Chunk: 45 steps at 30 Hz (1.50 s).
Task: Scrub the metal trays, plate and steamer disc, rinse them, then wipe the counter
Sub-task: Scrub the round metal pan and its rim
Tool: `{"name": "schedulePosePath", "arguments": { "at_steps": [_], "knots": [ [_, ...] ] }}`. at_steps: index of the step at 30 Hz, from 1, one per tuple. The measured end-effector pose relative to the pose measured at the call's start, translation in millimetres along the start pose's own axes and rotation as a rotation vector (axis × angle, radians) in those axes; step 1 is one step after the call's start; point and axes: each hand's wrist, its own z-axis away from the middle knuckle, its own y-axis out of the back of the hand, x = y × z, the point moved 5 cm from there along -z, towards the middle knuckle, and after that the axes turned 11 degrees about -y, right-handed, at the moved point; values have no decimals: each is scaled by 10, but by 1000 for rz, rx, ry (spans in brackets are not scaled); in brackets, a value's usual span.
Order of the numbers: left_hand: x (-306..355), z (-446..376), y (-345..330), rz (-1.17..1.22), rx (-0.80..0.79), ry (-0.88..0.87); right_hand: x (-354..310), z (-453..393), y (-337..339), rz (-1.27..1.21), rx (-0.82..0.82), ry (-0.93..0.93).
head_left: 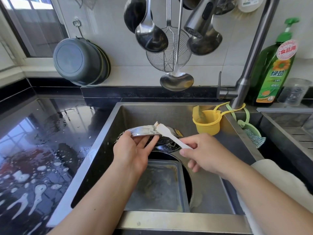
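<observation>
Over the sink (169, 109), near its back wall. My left hand (133, 150) grips the near rim of a round metal plate (144, 131), thumb on top, fingers curled beneath; the plate is held almost edge-on, tilted, its far rim higher. White paste clings to its upper face.

My right hand (201, 153) pinches the handle of a white plastic spoon (169, 134) between thumb and forefinger; the other fingers hang loosely curled. The spoon's long axis runs from my right hand up and left, its bowl touching the plate's far-right rim where the paste is thickest.

Judgement: I am scraping residue off before scrubbing proper; the stroke should follow the plate's face toward me, with the left hand bracing.

Below, a rectangular metal tray (162, 184) lies in the sink's near half, unwashed, over a large round metal piece (172, 156), possibly the steamer disc. The counter (33, 150) to the left is wet with white splashes, not yet wiped.
</observation>
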Motion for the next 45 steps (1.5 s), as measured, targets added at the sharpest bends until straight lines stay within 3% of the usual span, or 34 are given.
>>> {"name": "schedulePosePath", "arguments": {
  "at_steps": [4, 9, 12, 17, 23, 37, 45],
  "knots": [
    [-44, 45, -26, -21, -15, 40, 43, -3, -25, 151, 39, -14],
    [-34, 34, 9, -77, -2, 19, 48, -11, 28, -319, -66, -152],
    [-45, 37, 22, -106, -4, 29, 119, -61, 73, -419, -63, -195],
    [-85, 10, 45, -117, 37, 34, 302, -142, 39, -240, -70, -354],
    [-140, 11, 57, -122, 49, 28, 189, -107, -231, -146, -218, -333],
    [-12, -47, 68, -47, 28, 1, 373, -45, 354, 57, -158, -404],
    [-184, 70, -11, -237, -84, 19, 190, -158, 22, 52, -54, -283]
  ]
}}
